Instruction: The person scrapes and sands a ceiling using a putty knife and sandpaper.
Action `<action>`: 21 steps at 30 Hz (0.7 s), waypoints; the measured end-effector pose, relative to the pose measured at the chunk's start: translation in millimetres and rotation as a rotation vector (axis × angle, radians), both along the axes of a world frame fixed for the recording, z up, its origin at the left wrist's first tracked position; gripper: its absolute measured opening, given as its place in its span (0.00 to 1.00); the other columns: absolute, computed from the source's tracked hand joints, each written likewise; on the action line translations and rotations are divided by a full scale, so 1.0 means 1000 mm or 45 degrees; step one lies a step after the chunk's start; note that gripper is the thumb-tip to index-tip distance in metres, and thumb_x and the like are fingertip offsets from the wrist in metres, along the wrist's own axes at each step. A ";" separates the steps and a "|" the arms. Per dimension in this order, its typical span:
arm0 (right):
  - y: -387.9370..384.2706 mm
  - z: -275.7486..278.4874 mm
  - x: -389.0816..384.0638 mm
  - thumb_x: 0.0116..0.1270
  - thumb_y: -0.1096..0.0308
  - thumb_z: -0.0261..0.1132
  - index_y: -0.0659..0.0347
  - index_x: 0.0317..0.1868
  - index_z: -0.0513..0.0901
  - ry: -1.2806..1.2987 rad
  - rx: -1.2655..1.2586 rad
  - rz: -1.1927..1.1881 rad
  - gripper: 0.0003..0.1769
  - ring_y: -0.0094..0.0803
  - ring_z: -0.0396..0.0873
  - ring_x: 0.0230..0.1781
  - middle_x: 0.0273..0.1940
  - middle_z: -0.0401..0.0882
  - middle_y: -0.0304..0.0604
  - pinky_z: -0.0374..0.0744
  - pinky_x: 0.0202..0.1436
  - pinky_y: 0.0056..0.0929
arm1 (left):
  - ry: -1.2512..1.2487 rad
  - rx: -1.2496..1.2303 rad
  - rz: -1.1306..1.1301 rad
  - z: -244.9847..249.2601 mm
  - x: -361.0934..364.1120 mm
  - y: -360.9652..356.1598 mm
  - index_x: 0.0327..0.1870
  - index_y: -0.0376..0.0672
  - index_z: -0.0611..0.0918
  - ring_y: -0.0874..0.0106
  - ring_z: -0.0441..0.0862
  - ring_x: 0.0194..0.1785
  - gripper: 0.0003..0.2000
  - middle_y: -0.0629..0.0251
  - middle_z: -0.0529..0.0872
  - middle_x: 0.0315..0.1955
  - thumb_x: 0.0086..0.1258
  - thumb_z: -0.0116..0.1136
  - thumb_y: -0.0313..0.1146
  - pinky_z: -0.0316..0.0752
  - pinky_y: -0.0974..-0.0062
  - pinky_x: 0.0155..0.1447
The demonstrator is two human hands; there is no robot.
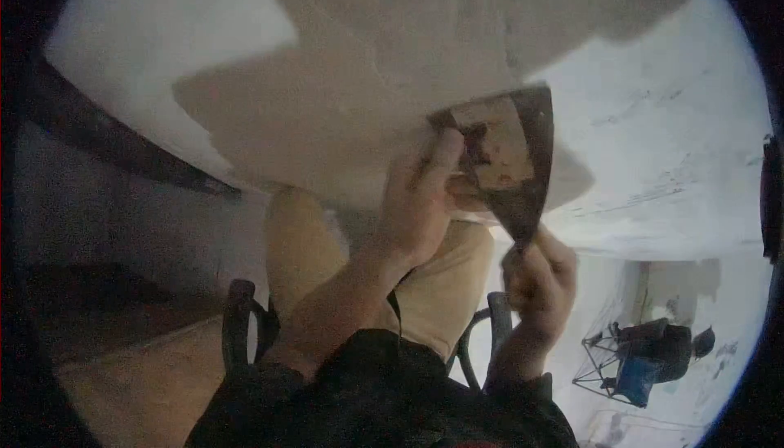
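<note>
A putty knife point(539, 150) is in front of me, its wide dark blade spreading away from me and narrowing toward my right hand. A beige, putty-like layer point(500, 139) with darker blotches covers the middle of the blade. My right hand point(541, 278) is closed at the narrow end, hiding the handle. At the blade's left edge is my left hand point(415, 203), thumb on top and fingers partly behind; whether it holds anything else is hidden. Just beyond the blade spreads a large beige-grey patch point(343, 105) on a white wall-like surface point(653, 121).
My knees point(306, 231) in tan trousers are below the hands, close to the white surface. Dark chair arms point(238, 325) stand at both my sides. Far right, a person in dark clothes point(674, 352) sits on a folding chair point(639, 380) near another beige patch point(678, 289).
</note>
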State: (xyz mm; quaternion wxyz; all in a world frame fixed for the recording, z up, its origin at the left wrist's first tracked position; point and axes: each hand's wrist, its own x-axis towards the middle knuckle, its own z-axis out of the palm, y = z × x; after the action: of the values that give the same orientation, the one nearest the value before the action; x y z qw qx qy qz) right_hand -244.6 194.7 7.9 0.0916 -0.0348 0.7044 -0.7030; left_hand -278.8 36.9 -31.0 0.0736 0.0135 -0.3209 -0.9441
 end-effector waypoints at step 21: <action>0.002 0.026 -0.003 0.64 0.68 0.58 0.79 0.57 0.71 -0.019 0.038 -0.017 0.25 0.15 0.60 0.16 0.21 0.68 0.33 0.55 0.18 0.16 | 0.035 -0.029 -0.155 -0.001 -0.015 -0.006 0.53 0.40 0.73 0.62 0.83 0.44 0.18 0.56 0.82 0.44 0.74 0.46 0.44 0.83 0.60 0.45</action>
State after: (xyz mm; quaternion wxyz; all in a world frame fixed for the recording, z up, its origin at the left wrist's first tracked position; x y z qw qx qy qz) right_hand -247.9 196.4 34.2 0.0926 -0.0236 0.7144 -0.6932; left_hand -293.7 31.1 -31.5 0.0206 -0.0197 -0.3308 -0.9433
